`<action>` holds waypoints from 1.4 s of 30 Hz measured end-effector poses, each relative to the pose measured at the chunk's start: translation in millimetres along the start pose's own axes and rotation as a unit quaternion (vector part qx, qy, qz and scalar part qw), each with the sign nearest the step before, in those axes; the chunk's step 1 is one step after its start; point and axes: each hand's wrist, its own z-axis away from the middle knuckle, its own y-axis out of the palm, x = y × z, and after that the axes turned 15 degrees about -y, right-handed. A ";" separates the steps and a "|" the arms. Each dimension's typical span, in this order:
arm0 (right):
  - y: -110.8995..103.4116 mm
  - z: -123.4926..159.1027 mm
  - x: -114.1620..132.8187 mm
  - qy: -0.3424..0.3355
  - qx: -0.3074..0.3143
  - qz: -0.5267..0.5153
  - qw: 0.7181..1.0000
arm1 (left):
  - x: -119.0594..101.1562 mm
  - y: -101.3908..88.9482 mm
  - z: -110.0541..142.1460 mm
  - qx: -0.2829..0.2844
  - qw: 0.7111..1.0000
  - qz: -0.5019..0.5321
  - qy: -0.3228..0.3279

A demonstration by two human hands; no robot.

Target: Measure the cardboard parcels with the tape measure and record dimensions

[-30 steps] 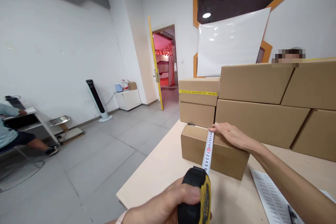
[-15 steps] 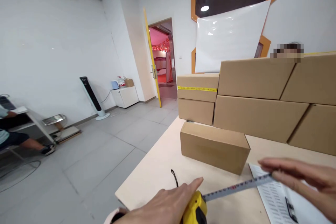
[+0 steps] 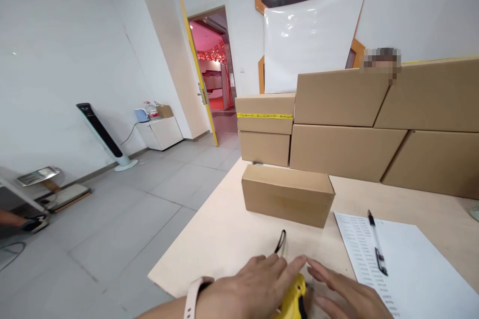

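A yellow-and-black tape measure (image 3: 294,300) is gripped in my left hand (image 3: 250,284), whose fingers lie over its top and side. Its black wrist strap (image 3: 280,241) sticks up beyond the knuckles. No stretch of blade shows outside the case. Close beside the mouth of the tape measure is my right hand (image 3: 346,291), fingers apart, its fingertips near the left index finger; whether they touch the case I cannot tell. Beyond both hands, a small closed brown cardboard box (image 3: 286,197) lies on the pale table (image 3: 209,244).
Right of the box lie a printed sheet (image 3: 419,254) and a black pen (image 3: 377,244) on it. Larger cardboard boxes (image 3: 348,152) are stacked along the table's far side, with a person's head (image 3: 381,62) behind them. Floor lies beyond the table's left edge.
The blade that stretched between my hands has gone back into the case. My right hand has moved left to the tape measure. The view has turned right, showing more of the sheet and pen.
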 end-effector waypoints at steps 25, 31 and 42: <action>-135.4 -5.0 -83.8 0.370 -0.120 -0.088 0.917 | 64.3 -13.0 -38.0 -0.104 0.987 -0.039 -0.119; -149.4 -5.8 -65.1 0.293 -0.238 -0.065 0.924 | 19.1 -20.3 -19.8 -0.248 0.963 -0.076 -0.066; -103.4 -15.5 -102.9 0.333 -0.348 -0.231 0.845 | -131.6 26.4 -151.2 -0.228 0.961 -0.047 0.148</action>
